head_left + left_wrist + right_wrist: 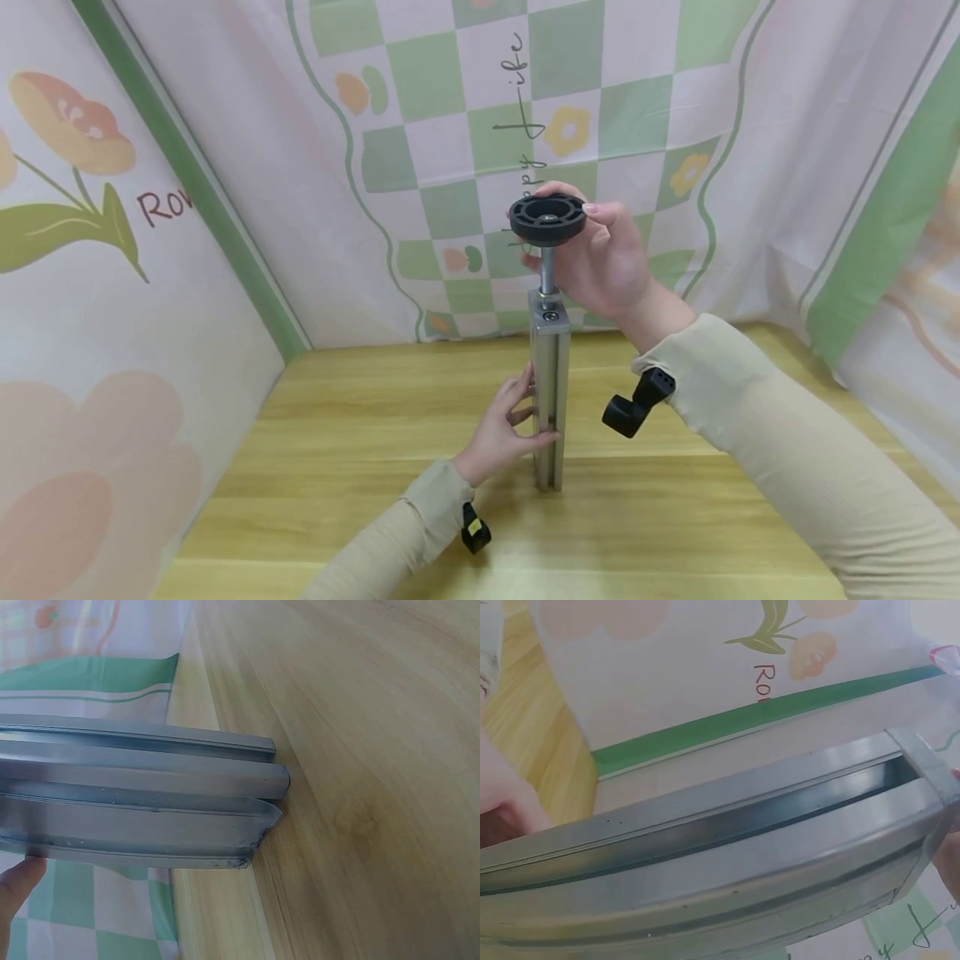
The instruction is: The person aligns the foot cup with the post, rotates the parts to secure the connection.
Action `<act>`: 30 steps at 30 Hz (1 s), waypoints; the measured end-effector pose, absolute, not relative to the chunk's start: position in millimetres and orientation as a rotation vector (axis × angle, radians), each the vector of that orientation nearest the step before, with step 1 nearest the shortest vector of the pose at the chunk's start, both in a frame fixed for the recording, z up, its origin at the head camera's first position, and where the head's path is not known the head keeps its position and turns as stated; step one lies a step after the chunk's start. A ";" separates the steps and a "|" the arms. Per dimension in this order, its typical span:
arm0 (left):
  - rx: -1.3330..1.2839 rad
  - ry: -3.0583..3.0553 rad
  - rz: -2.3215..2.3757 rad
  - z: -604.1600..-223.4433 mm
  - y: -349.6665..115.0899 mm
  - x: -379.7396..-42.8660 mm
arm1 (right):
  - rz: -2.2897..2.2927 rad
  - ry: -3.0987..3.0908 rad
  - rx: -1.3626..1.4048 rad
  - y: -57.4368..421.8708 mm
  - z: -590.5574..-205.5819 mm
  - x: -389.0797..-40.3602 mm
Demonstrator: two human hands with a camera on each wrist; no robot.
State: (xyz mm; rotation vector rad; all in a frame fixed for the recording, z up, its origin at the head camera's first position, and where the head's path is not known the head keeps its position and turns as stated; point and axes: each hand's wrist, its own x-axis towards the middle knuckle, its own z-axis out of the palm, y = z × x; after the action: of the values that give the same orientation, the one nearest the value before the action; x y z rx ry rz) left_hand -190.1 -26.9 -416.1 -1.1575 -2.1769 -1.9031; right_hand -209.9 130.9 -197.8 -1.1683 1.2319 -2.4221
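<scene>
A slotted aluminium profile stands upright on the wooden table. A metal end plate caps its top, and a threaded rod rises from there to a round black leveling foot. My left hand grips the profile's lower half, thumb across the near side and fingers on the far side. Around the rim of the foot, my right hand holds on with thumb and fingers. The left wrist view shows the profile's lower end at the tabletop; the slotted sides fill the right wrist view.
The wooden tabletop extends around the profile. A checkered, printed curtain hangs behind it, with a floral cloth wall at the left. Black wrist cameras are strapped on both sleeves.
</scene>
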 end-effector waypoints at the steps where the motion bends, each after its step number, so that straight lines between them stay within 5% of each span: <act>1: -1.159 -2.179 -1.901 -416.5 -26.8 -190.1 | -2.427 1.238 -1.173 131.0 -198.6 -209.8; 30: -1.150 -2.152 -1.929 -416.4 -27.8 -193.8 | -2.539 1.856 -1.128 135.7 -194.8 -195.3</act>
State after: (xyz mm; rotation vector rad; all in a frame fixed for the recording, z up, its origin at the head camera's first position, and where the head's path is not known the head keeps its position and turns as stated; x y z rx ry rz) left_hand -193.8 -27.8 -416.4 -1.1501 -2.1524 -1.9292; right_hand -195.3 135.7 -194.8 -1.1280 1.8559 -2.5392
